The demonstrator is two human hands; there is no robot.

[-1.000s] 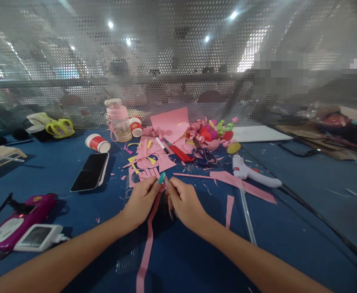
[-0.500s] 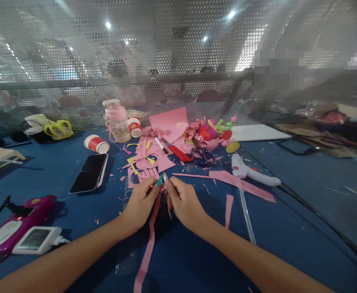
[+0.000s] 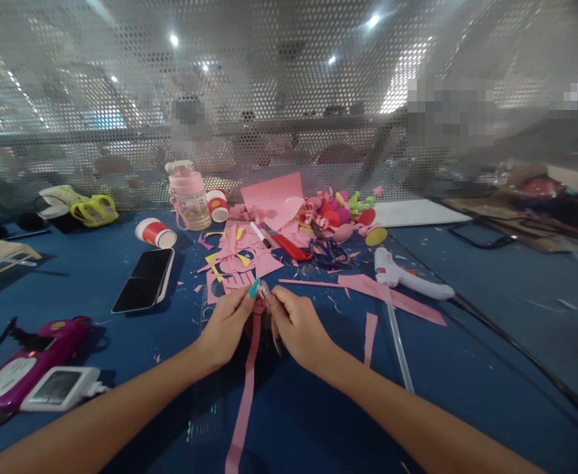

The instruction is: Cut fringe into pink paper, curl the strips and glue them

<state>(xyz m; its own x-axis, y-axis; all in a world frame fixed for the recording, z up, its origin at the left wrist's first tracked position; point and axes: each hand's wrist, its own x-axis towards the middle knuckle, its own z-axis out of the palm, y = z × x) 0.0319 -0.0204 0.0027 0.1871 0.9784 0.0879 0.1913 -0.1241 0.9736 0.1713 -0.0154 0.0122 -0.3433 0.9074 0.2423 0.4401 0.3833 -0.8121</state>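
My left hand (image 3: 227, 324) and my right hand (image 3: 297, 326) meet at the middle of the blue table, fingertips pinched together on the top end of a long pink paper strip (image 3: 243, 401). The strip hangs down from my fingers toward the near edge. Just beyond my fingers lies a heap of pink and yellow paper scraps (image 3: 237, 260). A slim dark object sits under my right hand; what it is cannot be told.
A black phone (image 3: 143, 279) lies left; a white glue gun (image 3: 407, 278) and pink strips (image 3: 392, 299) right. Behind: red cup (image 3: 155, 232), pink bottle (image 3: 188, 195), red knife (image 3: 289, 246), scissors (image 3: 329, 251). Magenta device (image 3: 25, 365) near left. A perforated metal screen (image 3: 289, 99) closes the back.
Both hands stay pinched on the strip and have shifted slightly; the hanging strip has swung a little to the right.
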